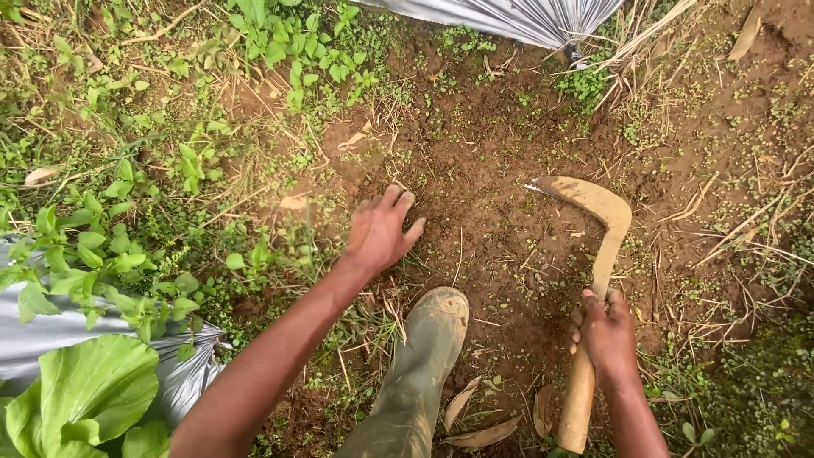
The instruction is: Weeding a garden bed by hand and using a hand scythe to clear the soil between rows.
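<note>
Brown soil (500, 220) takes our spread, empty left hand (379, 233), bracing us, while our right hand (604, 332) grips the curved wooden-handled sickle (593, 280), blade aimed groundward.

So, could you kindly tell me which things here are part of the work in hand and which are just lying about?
In use:
- right hand gripping the curved sickle
- left hand spread on the bare soil

Lying about:
- silver plastic sheet
- broad green leaves
- muddy rubber boot
- dry fallen leaves

Left hand (381, 233) flat on brown dirt (492, 161), right hand (604, 329) holding curved knife (593, 246), muddy boot (424, 356) between, green weeds (170, 170) beside
</note>
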